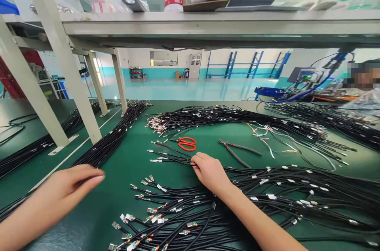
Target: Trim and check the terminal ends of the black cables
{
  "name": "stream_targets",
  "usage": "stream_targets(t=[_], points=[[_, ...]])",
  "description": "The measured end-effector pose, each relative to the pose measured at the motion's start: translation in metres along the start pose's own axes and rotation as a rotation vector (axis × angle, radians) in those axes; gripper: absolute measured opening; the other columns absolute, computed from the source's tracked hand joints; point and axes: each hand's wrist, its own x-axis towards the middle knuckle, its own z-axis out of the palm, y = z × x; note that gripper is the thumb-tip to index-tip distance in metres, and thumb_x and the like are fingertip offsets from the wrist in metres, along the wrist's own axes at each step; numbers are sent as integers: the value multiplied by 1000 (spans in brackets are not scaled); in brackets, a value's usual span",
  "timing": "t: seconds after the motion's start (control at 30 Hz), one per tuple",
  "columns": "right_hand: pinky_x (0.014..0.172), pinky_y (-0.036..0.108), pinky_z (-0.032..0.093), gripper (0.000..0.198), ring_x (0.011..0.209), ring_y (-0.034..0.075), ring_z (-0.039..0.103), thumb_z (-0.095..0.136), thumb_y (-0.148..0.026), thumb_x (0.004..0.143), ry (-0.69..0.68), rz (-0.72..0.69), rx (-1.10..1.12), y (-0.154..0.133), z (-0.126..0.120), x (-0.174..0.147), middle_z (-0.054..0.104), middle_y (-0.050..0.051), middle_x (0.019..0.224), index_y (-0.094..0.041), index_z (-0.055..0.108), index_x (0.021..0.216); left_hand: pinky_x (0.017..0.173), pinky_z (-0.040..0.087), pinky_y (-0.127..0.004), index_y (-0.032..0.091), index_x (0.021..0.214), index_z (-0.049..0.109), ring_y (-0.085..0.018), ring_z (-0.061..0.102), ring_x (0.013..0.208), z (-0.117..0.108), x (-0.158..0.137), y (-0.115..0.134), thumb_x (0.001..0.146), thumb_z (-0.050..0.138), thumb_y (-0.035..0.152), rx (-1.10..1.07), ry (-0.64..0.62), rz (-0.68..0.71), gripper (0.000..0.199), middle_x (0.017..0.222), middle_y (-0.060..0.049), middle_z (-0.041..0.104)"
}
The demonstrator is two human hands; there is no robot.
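Observation:
My right hand [211, 172] is closed around a small bunch of black cables [175, 157]. Their metal-tipped ends stick out to the left of my fingers. My left hand [69, 187] hangs over the green mat, near a long bundle of black cables [114, 140]; its thumb and fingers are stretched out, slightly apart, with nothing visible between them. Below my right hand lies a large pile of black cables [184, 203] with bare metal connectors and small green boards at their ends. Red-handled scissors [187, 143] and dark-handled cutting pliers [237, 150] rest just beyond my right hand.
Another thick cable bundle [219, 116] lies across the back of the green table [89, 211]. Pale wire scraps [274, 144] are right of the pliers. A shelf [208, 27] with boxes and bags spans overhead, its white legs [74, 84] at left. A person [363, 77] is at far right.

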Motion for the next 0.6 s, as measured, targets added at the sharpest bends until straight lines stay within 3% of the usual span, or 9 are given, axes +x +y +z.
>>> stream_targets(t=[0.1,0.17,0.27,0.33,0.4,0.53,0.6], points=[[62,23,38,16,72,15,55,43,-11,79,133,-26,20,4,-5,-8,59,4,77,-18,58,78,72,44,-30,21,82,69,-22,60,74,68,29,56,66,63,45,-470,-250,-87,29,80,-5,69],[59,22,38,16,68,14,54,44,-10,77,237,-65,77,6,-6,-14,58,3,73,-18,57,76,72,45,-30,15,85,65,-22,60,78,110,50,82,65,67,41,-999,-231,-187,33,83,-10,67],[56,22,38,16,63,14,54,44,-9,76,265,-104,151,9,-9,-19,57,2,69,-18,57,73,75,45,-28,16,91,58,-17,59,82,150,77,106,75,56,41,-1226,-172,-135,30,91,-9,64],[55,23,38,14,62,14,53,45,-15,78,232,-104,218,10,-14,-19,57,2,69,-19,57,72,70,44,-23,18,91,56,-11,57,71,162,86,114,78,53,40,-1271,-167,-83,26,81,-4,62],[55,23,38,15,62,14,53,46,-22,81,220,-55,343,11,-24,-18,58,2,68,-19,58,72,60,42,-20,15,81,59,-8,51,54,166,86,118,76,56,38,-1259,-255,-35,23,68,-1,60],[55,22,39,21,60,12,52,44,-29,82,267,146,681,12,-42,-18,60,1,68,-17,59,74,45,33,-21,12,63,63,-6,42,36,170,68,124,72,59,36,-940,-573,57,26,57,-2,62],[56,21,38,22,60,12,51,46,-30,81,234,199,770,10,-45,-19,59,1,65,-17,59,71,42,28,-21,14,61,64,-7,41,34,172,57,126,74,56,35,-764,-630,92,26,49,1,58]])
